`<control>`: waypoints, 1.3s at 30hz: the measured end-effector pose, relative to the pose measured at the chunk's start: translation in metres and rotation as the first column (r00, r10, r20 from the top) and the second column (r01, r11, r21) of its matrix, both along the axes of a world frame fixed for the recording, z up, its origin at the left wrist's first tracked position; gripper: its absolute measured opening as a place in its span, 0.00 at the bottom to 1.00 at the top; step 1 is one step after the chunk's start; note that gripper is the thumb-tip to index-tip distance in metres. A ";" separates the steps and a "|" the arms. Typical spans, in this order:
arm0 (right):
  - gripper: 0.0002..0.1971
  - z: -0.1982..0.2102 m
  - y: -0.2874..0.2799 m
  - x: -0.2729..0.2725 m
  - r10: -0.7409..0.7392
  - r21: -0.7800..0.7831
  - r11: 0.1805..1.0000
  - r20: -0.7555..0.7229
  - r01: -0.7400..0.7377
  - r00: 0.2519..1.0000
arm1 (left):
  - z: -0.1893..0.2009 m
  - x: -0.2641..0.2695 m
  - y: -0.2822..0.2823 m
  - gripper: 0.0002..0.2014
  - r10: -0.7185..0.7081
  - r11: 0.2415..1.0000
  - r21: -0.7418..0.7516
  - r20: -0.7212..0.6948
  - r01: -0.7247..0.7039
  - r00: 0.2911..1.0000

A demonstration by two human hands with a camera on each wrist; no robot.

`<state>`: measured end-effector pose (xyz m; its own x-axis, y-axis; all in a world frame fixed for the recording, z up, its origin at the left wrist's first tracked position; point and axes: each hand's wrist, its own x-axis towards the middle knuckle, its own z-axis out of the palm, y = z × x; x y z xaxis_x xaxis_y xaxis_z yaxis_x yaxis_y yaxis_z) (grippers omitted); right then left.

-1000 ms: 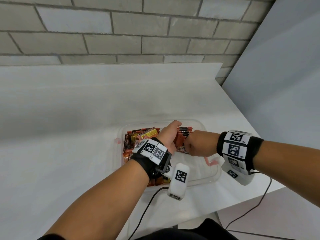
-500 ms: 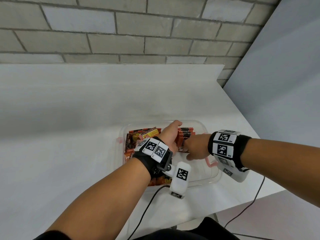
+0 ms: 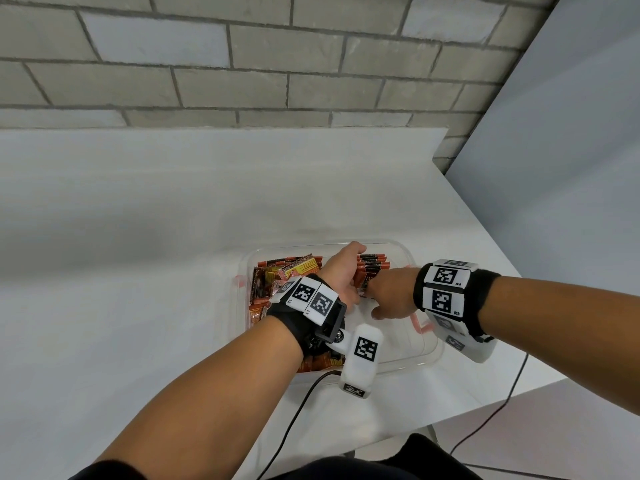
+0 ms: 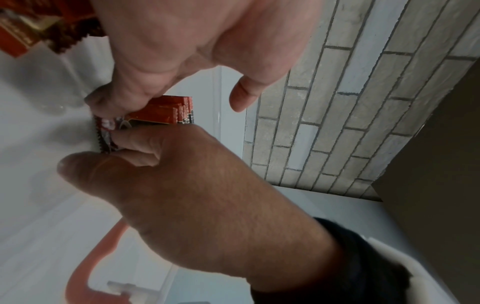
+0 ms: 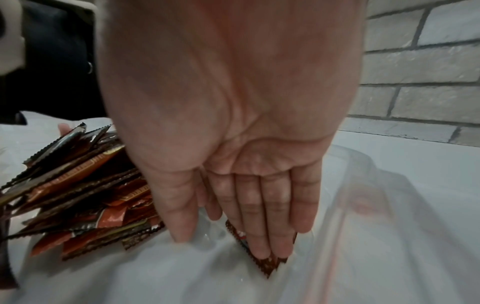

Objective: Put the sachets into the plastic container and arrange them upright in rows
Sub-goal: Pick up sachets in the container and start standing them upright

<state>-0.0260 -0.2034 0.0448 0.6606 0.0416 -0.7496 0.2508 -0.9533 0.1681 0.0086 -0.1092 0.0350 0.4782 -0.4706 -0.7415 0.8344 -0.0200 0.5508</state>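
A clear plastic container sits near the table's front right corner. Inside it, a row of red sachets stands on edge at the far side, and more sachets lie jumbled on the left. My left hand reaches over the row, its fingers curled round the sachets and its thumb held apart. My right hand is beside it in the container. Its straight fingers press one dark sachet down by the container wall. A leaning stack of sachets lies left of it.
The container's orange clips sit on its sides. Cables hang from both wrist cameras over the table's front edge. The white table runs left and back to a brick wall. A grey panel bounds the right side.
My right hand has moved left and further into the container, close against my left hand. My left hand has stayed on the row of sachets.
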 end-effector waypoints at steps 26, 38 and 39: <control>0.14 0.008 -0.014 -0.005 -0.117 0.226 0.969 0.057 0.101 0.992 | 0.019 -0.001 0.013 0.10 -0.016 0.998 -0.065 0.089 0.021 0.996; 0.16 0.018 -0.003 -0.008 -0.666 0.705 0.479 -0.097 0.524 0.739 | 0.049 0.033 0.141 0.14 -0.054 0.994 0.110 0.540 -0.007 0.840; 0.18 0.016 0.004 -0.007 -0.674 0.705 0.466 -0.109 0.535 0.730 | 0.045 0.032 0.148 0.13 -0.111 0.979 0.202 0.574 -0.009 0.811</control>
